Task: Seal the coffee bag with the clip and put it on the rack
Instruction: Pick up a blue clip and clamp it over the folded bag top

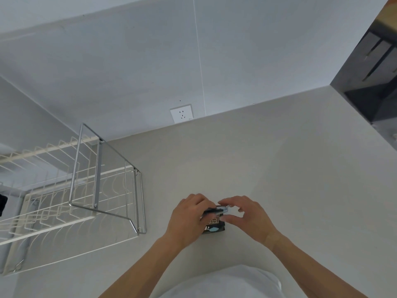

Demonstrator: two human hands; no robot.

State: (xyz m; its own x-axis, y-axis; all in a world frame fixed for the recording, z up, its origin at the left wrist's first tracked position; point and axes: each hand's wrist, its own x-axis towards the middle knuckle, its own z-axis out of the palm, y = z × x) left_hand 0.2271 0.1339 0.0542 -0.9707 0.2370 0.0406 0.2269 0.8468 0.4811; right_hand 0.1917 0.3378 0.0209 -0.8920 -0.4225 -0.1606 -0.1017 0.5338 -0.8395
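Observation:
A small dark coffee bag (213, 226) with a pale drawing and a blue spot stands upright on the light countertop (279, 168). Along its folded top lies a dark clip (217, 210) with a light blue end. My left hand (189, 218) is closed around the clip and the bag's top from the left. From the right, my right hand (247, 216) touches the bag's top edge and the clip's end with thumb and fingertips. The wire rack (90, 190) stands to the left, about a hand's width from my left hand.
The rack has a chrome frame and white wire tiers, with its right edge nearest the bag. A wall socket (181, 114) sits on the back wall. A dark cabinet (373, 82) is at the far right. My white shirt (225, 282) fills the bottom edge.

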